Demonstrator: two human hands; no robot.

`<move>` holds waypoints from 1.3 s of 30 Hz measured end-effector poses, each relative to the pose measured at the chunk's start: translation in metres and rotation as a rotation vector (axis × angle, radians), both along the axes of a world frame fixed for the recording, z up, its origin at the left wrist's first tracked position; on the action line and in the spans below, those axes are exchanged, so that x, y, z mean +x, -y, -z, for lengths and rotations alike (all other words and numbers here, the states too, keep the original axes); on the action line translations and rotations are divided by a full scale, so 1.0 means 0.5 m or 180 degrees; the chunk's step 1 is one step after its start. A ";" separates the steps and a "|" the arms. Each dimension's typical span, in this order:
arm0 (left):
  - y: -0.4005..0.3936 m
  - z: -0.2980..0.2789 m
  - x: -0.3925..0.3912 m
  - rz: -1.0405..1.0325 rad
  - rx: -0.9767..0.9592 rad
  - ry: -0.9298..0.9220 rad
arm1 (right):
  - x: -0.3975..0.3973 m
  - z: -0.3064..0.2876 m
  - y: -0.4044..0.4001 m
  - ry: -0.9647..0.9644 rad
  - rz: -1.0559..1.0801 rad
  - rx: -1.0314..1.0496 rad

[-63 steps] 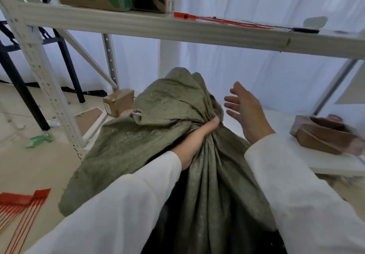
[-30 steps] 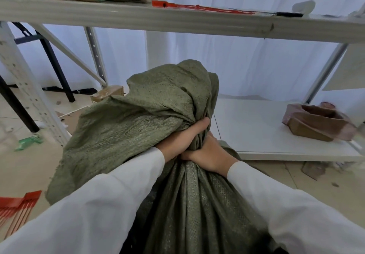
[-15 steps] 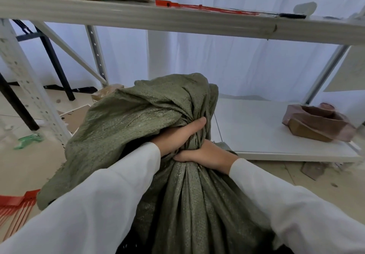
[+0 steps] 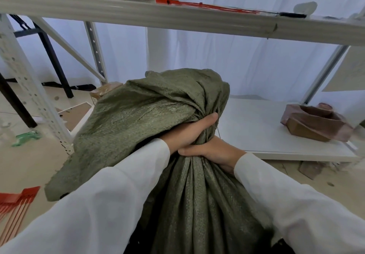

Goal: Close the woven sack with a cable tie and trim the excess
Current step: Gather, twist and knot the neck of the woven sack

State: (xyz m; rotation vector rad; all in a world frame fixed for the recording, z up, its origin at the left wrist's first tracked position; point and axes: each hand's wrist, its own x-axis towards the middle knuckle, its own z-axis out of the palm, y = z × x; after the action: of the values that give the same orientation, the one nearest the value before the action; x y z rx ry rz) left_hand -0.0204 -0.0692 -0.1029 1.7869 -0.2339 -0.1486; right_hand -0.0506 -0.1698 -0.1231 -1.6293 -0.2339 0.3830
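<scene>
A green woven sack (image 4: 197, 198) stands in front of me, its mouth gathered into a neck. My left hand (image 4: 189, 132) is wrapped around that neck from the left. Just below it, my right hand (image 4: 213, 152) grips the same neck from the right. The loose top of the sack flops over to the left. A bundle of red cable ties (image 4: 13, 210) lies on the floor at the lower left. More red cable ties (image 4: 205, 6) rest on the upper shelf, beside a black-handled tool (image 4: 292, 15).
A metal rack surrounds the sack: an upper shelf beam (image 4: 177, 18) overhead, a perforated upright (image 4: 33, 95) at left. The low white shelf (image 4: 276, 135) at right carries a brown cardboard piece (image 4: 314, 123). A small carton (image 4: 104, 92) sits behind the sack.
My right hand, open in the air two seconds ago, has come down and closed on the sack neck under the left hand. The flopped top has sagged further left.
</scene>
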 end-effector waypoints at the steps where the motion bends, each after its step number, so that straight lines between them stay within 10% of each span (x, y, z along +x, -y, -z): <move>1: 0.001 -0.002 -0.001 0.0014 0.0109 0.0031 | 0.000 0.001 -0.004 0.0079 0.0118 0.0043; 10: -0.109 -0.017 0.019 0.1209 0.1310 0.0017 | 0.020 0.019 -0.028 0.0125 0.0820 -0.0037; 27: -0.146 0.017 0.022 0.1057 0.1903 -0.0012 | 0.036 0.010 -0.033 -0.0275 0.1041 0.0258; 39: -0.126 0.044 -0.007 0.0677 0.1288 -0.0970 | 0.018 0.009 -0.012 0.0588 0.0516 -0.1709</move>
State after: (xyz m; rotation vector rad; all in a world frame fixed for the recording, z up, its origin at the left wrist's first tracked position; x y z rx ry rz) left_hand -0.0241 -0.0061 -0.1247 2.1047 -0.1819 -0.6538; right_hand -0.0415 -0.1638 -0.1276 -2.2002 -0.1411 0.1754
